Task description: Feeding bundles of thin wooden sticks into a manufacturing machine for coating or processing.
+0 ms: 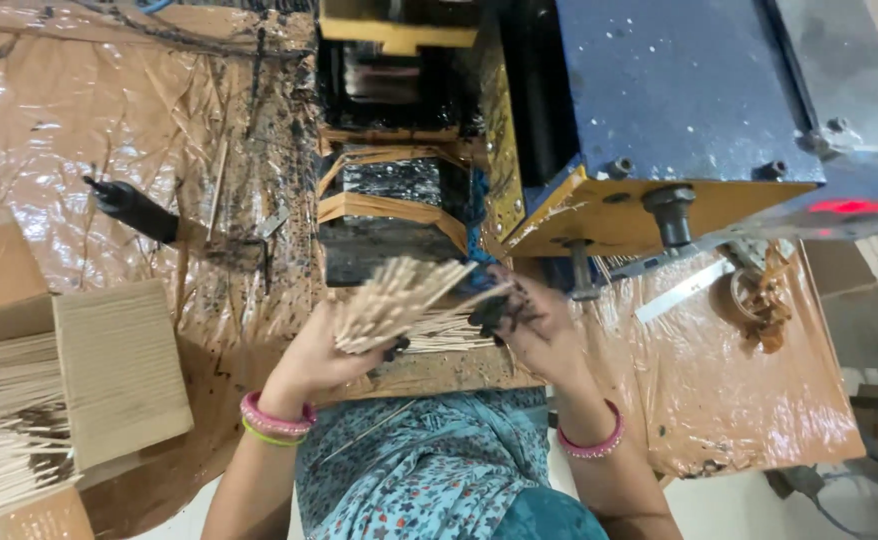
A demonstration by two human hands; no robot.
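Head view looks straight down on two bare hands working in front of a blue and yellow machine (659,120). The left hand (324,350) has its fingers (359,340) closed around a bundle of thin pale sticks (399,295), which fans out up and to the right from the fist, just below the machine's black, grimy feed block (394,215). The right hand (534,325) sits just beside it, its blackened fingers (494,312) pinched on the tips of a few sticks (449,325) drawn out of the same bundle. Both wrists wear pink bangles. The hands hover over the near edge of the counter (719,400), which is covered in wrinkled brown plastic sheeting. Well apart to the left, an open cardboard box (109,370) holds many more pale sticks lying flat. A black-coated tool (134,208) lies on the sheeting above that box.
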